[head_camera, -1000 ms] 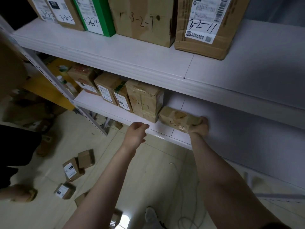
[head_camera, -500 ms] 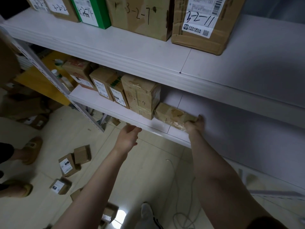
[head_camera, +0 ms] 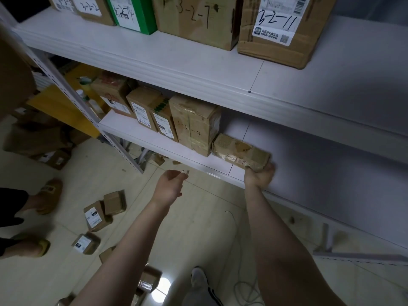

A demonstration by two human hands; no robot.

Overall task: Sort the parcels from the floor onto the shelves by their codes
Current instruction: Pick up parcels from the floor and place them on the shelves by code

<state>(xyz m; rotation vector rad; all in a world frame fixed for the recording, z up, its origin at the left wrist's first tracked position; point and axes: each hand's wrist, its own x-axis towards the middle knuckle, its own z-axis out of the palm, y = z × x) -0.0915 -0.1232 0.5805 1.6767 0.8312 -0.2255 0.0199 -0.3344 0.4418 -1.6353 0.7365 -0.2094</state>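
A flat taped cardboard parcel (head_camera: 239, 152) with a handwritten code lies on the lower white shelf (head_camera: 154, 140), right beside a taller parcel marked 3-3-4 (head_camera: 194, 127). My right hand (head_camera: 260, 176) grips the flat parcel's right end at the shelf's front edge. In front of the shelf edge my left hand (head_camera: 171, 183) hovers with loosely curled fingers and pinches a tiny light object. Several small parcels (head_camera: 97, 215) lie on the tiled floor at lower left.
The upper shelf (head_camera: 154, 54) carries boxes marked 3-2-7 (head_camera: 194, 18) and 3-2-11 (head_camera: 278, 27). More labelled parcels (head_camera: 152, 113) stand left on the lower shelf. Another person's sandalled feet (head_camera: 47, 195) are at the left. A cable (head_camera: 240, 283) lies on the floor.
My right hand has pushed the flat parcel left until it sits against the 3-3-4 box. My left hand drifted slightly down and left. The other person's feet stepped further into view.
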